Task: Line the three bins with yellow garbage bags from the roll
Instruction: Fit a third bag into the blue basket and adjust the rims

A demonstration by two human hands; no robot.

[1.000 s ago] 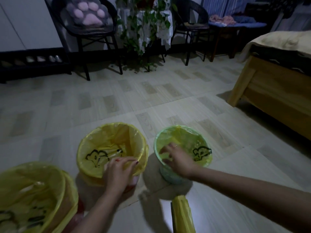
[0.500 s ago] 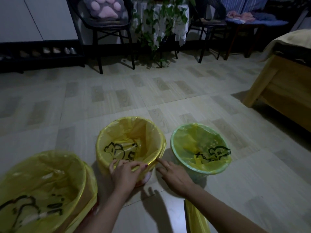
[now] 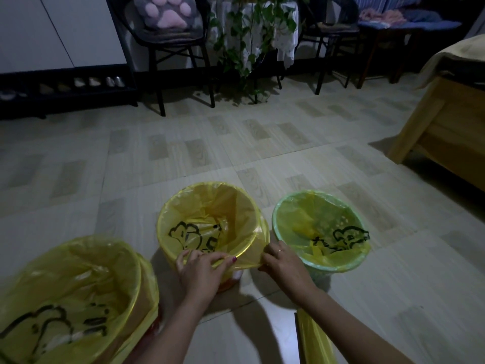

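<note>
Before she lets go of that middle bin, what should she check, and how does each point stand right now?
1. Left bin has a yellow bag folded over its rim: ok.
2. Green bin on the right has a bag over its rim: ok.
3. Middle bin's bag sits over the far rim: ok.
4. Near edge of that bag is pulled down snug: not ok; the left hand and the right hand pinch it in their fingers, stretched off the rim.
5. Bags reach the bin bottoms: cannot tell.
6. Roll of yellow bags lies clear of the bins: ok.
</note>
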